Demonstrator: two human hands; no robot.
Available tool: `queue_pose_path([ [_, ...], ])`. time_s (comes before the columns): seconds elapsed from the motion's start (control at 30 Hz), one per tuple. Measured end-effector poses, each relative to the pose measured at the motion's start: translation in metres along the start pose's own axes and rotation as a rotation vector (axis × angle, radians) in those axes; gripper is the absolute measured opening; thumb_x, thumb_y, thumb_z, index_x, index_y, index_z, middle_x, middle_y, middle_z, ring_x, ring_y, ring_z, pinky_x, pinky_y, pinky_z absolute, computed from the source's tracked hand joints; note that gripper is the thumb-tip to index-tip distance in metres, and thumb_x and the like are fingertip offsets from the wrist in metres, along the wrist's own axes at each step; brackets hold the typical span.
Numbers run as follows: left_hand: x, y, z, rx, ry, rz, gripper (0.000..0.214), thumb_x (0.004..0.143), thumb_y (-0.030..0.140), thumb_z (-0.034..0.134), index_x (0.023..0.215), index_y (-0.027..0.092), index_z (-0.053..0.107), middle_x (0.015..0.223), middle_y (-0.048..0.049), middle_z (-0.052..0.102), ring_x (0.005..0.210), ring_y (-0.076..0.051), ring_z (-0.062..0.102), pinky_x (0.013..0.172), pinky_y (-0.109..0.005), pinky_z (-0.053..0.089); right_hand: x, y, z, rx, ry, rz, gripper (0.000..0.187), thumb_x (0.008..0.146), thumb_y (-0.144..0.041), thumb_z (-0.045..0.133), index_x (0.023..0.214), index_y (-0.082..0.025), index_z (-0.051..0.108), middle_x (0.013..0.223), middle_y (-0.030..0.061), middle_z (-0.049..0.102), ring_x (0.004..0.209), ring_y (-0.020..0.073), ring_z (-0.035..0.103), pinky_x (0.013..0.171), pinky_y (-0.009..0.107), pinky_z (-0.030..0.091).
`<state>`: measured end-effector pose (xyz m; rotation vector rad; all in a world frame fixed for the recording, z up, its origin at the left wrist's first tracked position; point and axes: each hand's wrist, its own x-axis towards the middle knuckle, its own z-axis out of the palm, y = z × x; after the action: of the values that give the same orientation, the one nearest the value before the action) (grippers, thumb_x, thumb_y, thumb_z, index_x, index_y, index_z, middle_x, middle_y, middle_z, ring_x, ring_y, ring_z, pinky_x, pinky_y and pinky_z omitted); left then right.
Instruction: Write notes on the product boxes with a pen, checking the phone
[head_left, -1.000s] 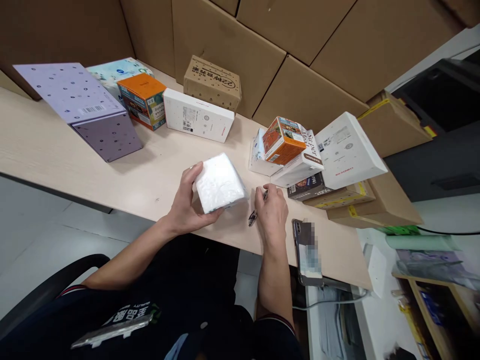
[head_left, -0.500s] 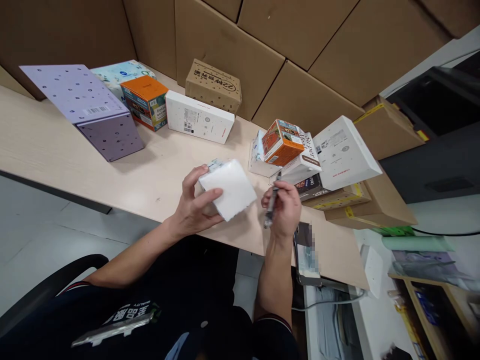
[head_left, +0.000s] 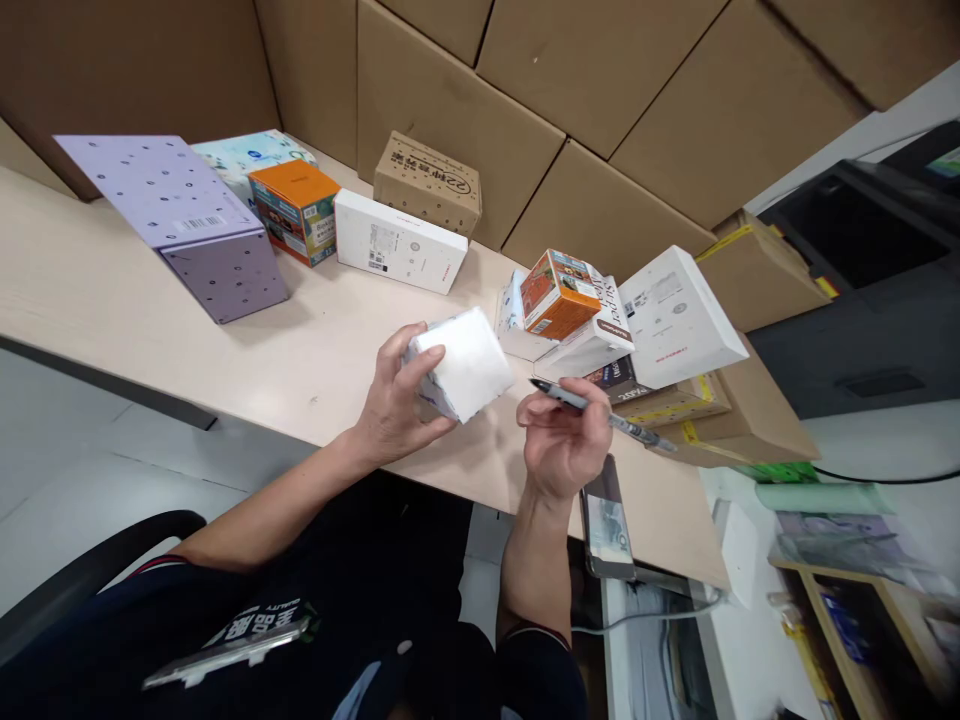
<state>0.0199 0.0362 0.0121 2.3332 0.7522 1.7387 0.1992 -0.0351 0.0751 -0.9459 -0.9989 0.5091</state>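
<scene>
My left hand point(head_left: 396, 405) is closed around a small white box point(head_left: 465, 362), held tilted just above the beige desk point(head_left: 112, 300). My right hand point(head_left: 561, 445) grips a black pen point(head_left: 600, 413) that lies nearly level, its tip pointing left toward the white box with a short gap between them. Both hands hover over the desk's near edge.
A lilac dotted box point(head_left: 187, 225), an orange box point(head_left: 294, 210), a long white box point(head_left: 397, 243) and a kraft box point(head_left: 426, 182) stand at the back left. A heap of boxes point(head_left: 622, 330) lies at the right. A phone point(head_left: 607, 522) rests near the desk's edge. Large cartons line the wall.
My right hand picked the pen up from the desk and turned it level, tip toward the box. My left hand lifted and tilted the white box.
</scene>
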Motion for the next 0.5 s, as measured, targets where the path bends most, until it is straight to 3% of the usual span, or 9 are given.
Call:
queue_pose_path([
  [0.1,0.000,-0.001,-0.003,0.012,-0.005,-0.023,0.088,0.079,0.030,0.078,0.151,0.037,0.028,0.148,-0.0144,0.033,0.141,-0.036,0.042,0.109,-0.058,0.048,-0.011,-0.007,0.014,-0.053,-0.078,-0.081,0.021,0.092,-0.047,0.064,0.097,-0.027,0.064,0.071,-0.0017,0.070,0.053,0.0154,0.063,0.047,0.030,0.048],
  [0.23,-0.004,0.000,-0.003,0.024,-0.031,-0.008,0.080,0.077,0.029,0.082,0.142,0.042,0.037,0.153,-0.0109,0.027,0.143,-0.037,0.040,0.109,-0.059,0.048,-0.017,-0.009,0.023,-0.252,-0.133,-0.115,0.018,0.097,-0.045,0.061,0.099,-0.027,0.064,0.076,-0.0010,0.071,0.057,0.0154,0.066,0.052,0.032,0.054],
  [0.5,-0.005,0.003,-0.002,0.037,-0.036,0.039,0.072,0.077,0.030,0.085,0.136,0.042,0.045,0.154,-0.0083,0.026,0.141,-0.036,0.040,0.110,-0.058,0.050,-0.018,0.002,0.024,-0.324,-0.089,-0.120,0.019,0.098,-0.045,0.059,0.099,-0.026,0.063,0.069,-0.0029,0.068,0.053,0.0142,0.064,0.052,0.029,0.053],
])
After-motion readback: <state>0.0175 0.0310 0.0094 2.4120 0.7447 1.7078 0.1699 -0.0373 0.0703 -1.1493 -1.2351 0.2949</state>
